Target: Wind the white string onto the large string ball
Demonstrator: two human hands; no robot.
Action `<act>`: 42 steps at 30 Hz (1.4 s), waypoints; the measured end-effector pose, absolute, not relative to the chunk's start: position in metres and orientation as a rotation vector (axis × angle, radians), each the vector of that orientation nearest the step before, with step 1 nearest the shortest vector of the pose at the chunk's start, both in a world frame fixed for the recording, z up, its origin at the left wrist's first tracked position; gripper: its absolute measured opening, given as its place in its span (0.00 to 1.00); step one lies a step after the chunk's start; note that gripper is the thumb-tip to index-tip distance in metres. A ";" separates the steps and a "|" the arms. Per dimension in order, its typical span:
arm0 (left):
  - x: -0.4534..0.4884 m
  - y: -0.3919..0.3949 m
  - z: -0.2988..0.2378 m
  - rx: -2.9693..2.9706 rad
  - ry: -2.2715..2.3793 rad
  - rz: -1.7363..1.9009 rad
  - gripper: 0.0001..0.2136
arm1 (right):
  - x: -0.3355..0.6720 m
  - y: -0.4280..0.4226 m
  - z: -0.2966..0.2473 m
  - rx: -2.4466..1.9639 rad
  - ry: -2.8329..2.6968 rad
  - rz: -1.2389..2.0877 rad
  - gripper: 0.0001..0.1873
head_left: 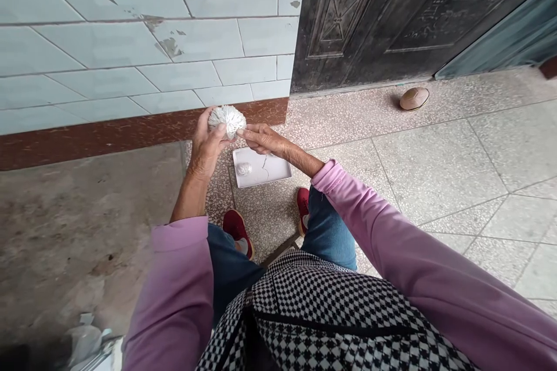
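Observation:
Held up in front of the tiled wall is a white pom-pom-like bundle, round and made of many thin strands or folds. My left hand wraps around its left and lower side, with the thumb lying across the front. At its lower right edge, the fingers of my right hand are pinched together and touch it. Whether a small piece sits between those fingertips is too small to tell. Below both hands, a shallow white tray rests on the floor. In it lie a smaller white bundle and a thin dark thread-like line.
A tiled wall with a brown base strip stands ahead. To the right are a dark carved door and a brown ball-like object on the speckled floor. Clear plastic items lie at lower left. My red shoes flank the tray's near side.

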State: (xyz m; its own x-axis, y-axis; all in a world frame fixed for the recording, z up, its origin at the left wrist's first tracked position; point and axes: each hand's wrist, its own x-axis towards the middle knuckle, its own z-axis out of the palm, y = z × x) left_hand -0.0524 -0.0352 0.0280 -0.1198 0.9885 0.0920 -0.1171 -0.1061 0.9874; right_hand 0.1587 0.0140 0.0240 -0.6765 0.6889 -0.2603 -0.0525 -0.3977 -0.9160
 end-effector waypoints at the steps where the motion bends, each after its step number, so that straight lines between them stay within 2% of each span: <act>1: -0.055 -0.032 0.022 1.095 1.145 1.424 0.39 | 0.159 0.015 0.023 -0.877 -1.373 2.095 0.25; 8: -0.072 -0.015 -0.009 1.038 1.148 1.451 0.37 | 0.154 0.018 0.010 -0.853 -1.490 2.021 0.27; 15: -0.075 -0.009 -0.020 1.018 1.152 1.442 0.47 | 0.154 0.019 0.004 -0.776 -1.537 1.990 0.29; 20: -0.072 -0.008 -0.021 1.034 1.202 1.477 0.42 | 0.154 0.020 0.004 -0.778 -1.583 1.957 0.28; 28: -0.090 0.001 -0.032 1.013 1.319 1.577 0.42 | 0.149 0.015 -0.003 -0.656 -1.965 1.591 0.19; 32: -0.081 -0.005 -0.024 1.101 1.421 1.429 0.37 | 0.156 0.016 0.014 -0.662 -1.948 1.511 0.25; 36: -0.061 -0.020 -0.006 1.140 1.356 1.244 0.34 | 0.172 0.023 0.038 -0.792 -1.882 1.435 0.22; 39: -0.052 -0.030 0.008 1.139 1.257 1.095 0.34 | 0.183 0.030 0.048 -0.875 -1.907 1.352 0.22; 42: -0.049 -0.036 0.019 1.147 1.186 0.945 0.37 | 0.189 0.039 0.047 -0.898 -1.920 1.294 0.27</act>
